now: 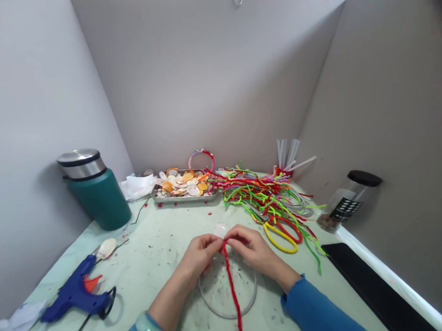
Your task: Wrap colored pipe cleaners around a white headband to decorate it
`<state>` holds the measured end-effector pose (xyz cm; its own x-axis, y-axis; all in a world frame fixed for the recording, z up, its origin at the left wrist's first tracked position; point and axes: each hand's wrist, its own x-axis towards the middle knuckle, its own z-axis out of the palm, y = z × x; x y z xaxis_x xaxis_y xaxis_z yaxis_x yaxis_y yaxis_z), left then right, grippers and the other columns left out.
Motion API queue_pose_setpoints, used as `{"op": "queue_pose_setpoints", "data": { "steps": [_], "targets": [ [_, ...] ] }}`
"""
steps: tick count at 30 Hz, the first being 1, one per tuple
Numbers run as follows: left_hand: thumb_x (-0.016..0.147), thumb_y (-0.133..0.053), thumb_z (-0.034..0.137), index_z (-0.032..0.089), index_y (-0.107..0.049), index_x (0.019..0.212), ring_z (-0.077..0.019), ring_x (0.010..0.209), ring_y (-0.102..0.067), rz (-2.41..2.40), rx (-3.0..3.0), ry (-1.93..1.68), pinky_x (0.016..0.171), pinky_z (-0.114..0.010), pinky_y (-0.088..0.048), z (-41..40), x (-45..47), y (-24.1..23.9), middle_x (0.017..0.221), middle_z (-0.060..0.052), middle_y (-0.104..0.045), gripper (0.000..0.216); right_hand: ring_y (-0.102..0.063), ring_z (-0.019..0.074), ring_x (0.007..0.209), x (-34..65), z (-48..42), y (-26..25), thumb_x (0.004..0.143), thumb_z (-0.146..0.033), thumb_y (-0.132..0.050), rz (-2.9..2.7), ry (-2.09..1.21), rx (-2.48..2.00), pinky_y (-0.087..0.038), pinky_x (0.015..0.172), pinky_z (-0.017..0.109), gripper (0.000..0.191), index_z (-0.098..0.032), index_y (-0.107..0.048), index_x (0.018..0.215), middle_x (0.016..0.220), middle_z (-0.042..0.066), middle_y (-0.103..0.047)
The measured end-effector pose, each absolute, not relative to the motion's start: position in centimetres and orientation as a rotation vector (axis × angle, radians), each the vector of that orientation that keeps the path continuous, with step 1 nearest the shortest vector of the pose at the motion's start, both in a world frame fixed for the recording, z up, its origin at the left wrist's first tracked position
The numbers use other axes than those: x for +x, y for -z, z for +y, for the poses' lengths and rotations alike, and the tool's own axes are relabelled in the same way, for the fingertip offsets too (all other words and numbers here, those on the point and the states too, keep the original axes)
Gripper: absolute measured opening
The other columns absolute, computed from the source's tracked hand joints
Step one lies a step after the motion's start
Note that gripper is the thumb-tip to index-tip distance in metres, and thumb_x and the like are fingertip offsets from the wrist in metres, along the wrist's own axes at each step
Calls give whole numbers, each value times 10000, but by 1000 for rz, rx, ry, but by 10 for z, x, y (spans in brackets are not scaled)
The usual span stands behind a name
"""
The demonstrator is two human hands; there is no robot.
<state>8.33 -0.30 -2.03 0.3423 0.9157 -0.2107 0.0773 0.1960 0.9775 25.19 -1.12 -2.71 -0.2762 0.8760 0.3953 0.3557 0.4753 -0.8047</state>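
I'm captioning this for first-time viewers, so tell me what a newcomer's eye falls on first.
Likely the red strand, front centre, pinched by the left hand and right hand and running across the pale ring. Next, the tangled heap of bright strands behind and to the right, with scissors at its near edge. The blue glue gun, front left, also stands out.

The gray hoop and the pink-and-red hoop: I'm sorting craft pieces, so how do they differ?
The gray hoop looks plain along its near edge; the pink-and-red hoop shows red on one side, pinkish on the other.
The gray hoop is close to the person, by the left hand and right hand; the pink-and-red hoop stands up at the metal tray's far edge.
Both look thin and round.
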Motion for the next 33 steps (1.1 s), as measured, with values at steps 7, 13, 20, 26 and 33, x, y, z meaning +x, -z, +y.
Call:
{"op": "queue_pose_setpoints", "data": {
  "steps": [7,13,20,26,33],
  "targets": [
    [667,-654,420,125,-590,818,-15,327,-249,1030,1237,-788,304,-165,-179,-1,81,27,517,73,-453,338,-544,137,682,254,-10,29,817,-211,-535,-1801,-896,-1078,-408,614,230,93,-168,-617,826,733,7,-608],
    [633,-681,351,114,-598,793,-18,343,-287,1033,1269,-871,328,-163,-194,0,85,27,518,54,-500,297,-525,120,652,251,-10,34,811,-177,-532,-1824,-813,-1054,-393,588,217,73,-164,-604,806,706,-5,-587],
    [703,-609,419,120,-582,785,-32,347,-282,1047,1314,-857,318,-165,-206,-1,83,26,494,69,-430,311,-524,119,648,250,-12,33,818,-175,-530,-1846,-745,-1074,-391,591,218,68,-167,-594,797,707,-4,-585],
    [707,-593,433,130,-577,767,-29,311,-246,1105,1281,-787,294,-167,-183,0,83,31,455,87,-387,310,-542,124,674,249,-14,31,816,-152,-532,-1870,-676,-1060,-400,618,225,72,-165,-601,799,738,7,-596],
    [707,-580,447,130,-554,710,-19,304,-259,1102,1315,-728,288,-169,-167,1,85,28,552,23,-552,318,-544,127,672,250,-13,34,821,-147,-524,-1884,-666,-1063,-405,625,230,89,-170,-606,795,734,10,-600]
  ]
}}
